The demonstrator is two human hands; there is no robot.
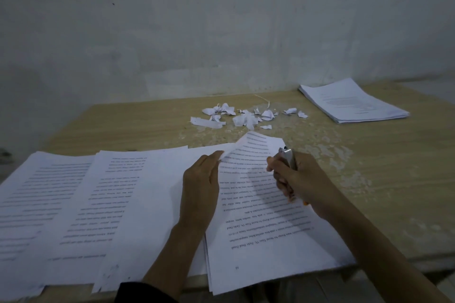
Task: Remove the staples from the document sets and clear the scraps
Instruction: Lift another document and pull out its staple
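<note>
**Near set, far corner: staple step in hand**

Closest in, the set (270, 241) lies printed side up w/ its near edge hanging over the table (369, 179) edge, just right of centre. It is several sheets thick and the text is upside down to the person.

L of it, loose sheets (61, 204) fan out overlapping, prob. pages already freed.

Left hand (200, 184) rests on the set's L side, fingertips pinching the top sheet's edge near the far corner; that corner is lifted and curled. Right hand (298, 179) is closed round a small metal tool (286, 155) w/ an orange part, its silver end pointing up just beside the same far edge. Remover or stapler can't be told. No staple can be made out; too small or hidden under the curl.

Step, by the look of it: working the fastened corner of this set, i.e. staple removal, not clearing yet.

Next move likely needs the tool's end brought down to the bound corner while the L hand keeps the sheets taut. It should pry gently, since thin paper tears easily.

Farther back, mid-table, torn scraps (243, 115) lie scattered, well apart from both hands and still to be cleared. Far R, a neat stack (352, 101) sits near the wall (197, 19); stapled or not can't be told.
</note>
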